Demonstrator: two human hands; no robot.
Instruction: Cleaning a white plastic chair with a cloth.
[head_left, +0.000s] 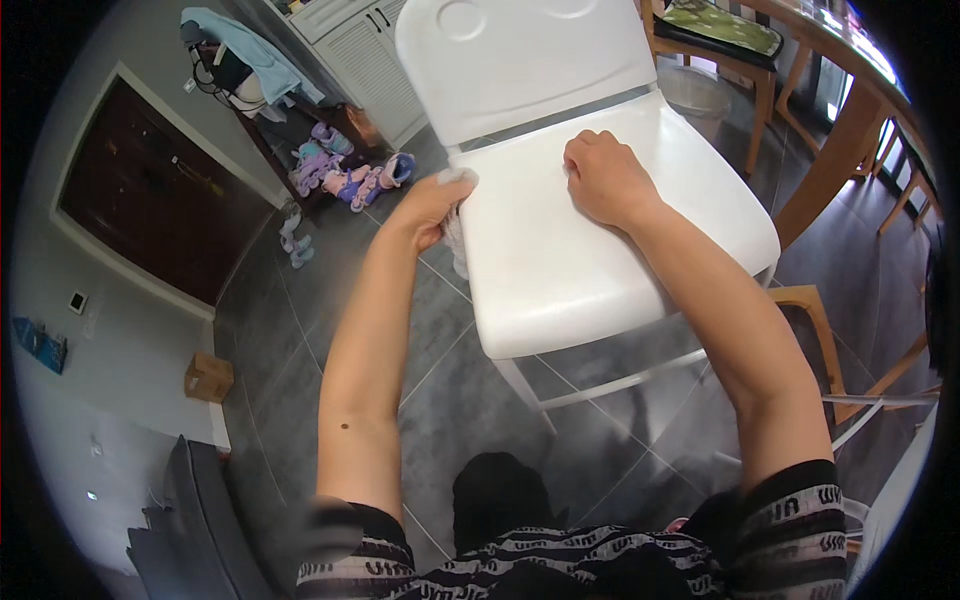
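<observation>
While the left hand grips a pale cloth, thumb and fingers closed around it against the left edge of the chair, the right hand rests on the chair's seat, loosely curled; whether anything lies under its fingers, I cannot tell. The white chair stands upright beneath both hands. Behind the chair to the right is a bin; right of the chair, a table. Well left of the chair are a door and a box
</observation>
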